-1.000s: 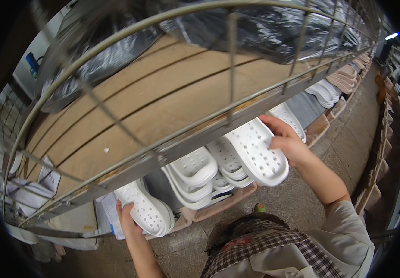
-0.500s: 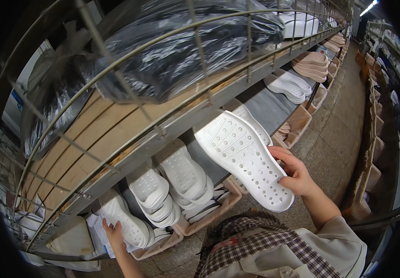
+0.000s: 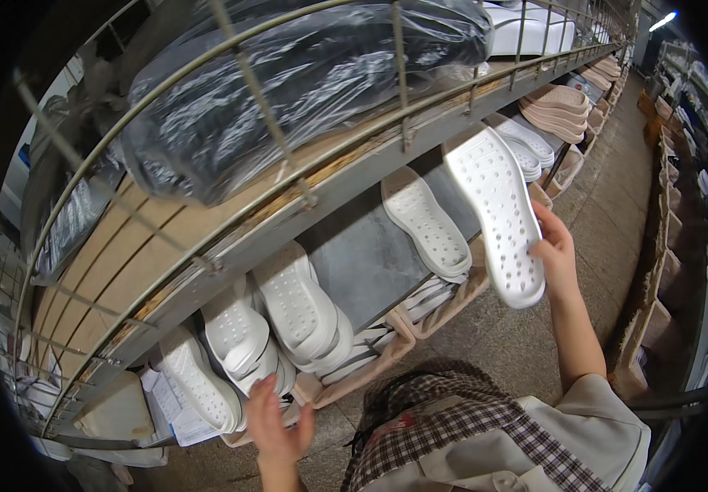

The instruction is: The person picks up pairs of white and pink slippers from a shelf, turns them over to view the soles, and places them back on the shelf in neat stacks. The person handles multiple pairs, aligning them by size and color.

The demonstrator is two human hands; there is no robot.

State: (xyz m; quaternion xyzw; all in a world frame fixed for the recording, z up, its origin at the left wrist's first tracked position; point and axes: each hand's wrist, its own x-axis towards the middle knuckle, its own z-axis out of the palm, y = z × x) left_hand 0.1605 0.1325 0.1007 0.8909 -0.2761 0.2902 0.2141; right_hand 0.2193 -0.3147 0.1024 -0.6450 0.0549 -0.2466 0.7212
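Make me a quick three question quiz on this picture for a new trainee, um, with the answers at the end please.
1. Which hand holds a white sole?
2. True or false: the left hand is gripping a sheet of paper.
3. The stacked soles farther along the lower shelf, past some white ones, are: a) green, b) pinkish-beige, c) black.

Key: 1. The right hand. 2. False; its fingers are open and it grips nothing. 3. b.

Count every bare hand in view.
2: the bare left hand, open near stacked white perforated soles; the bare right hand, holding a white perforated foot-shaped sole.
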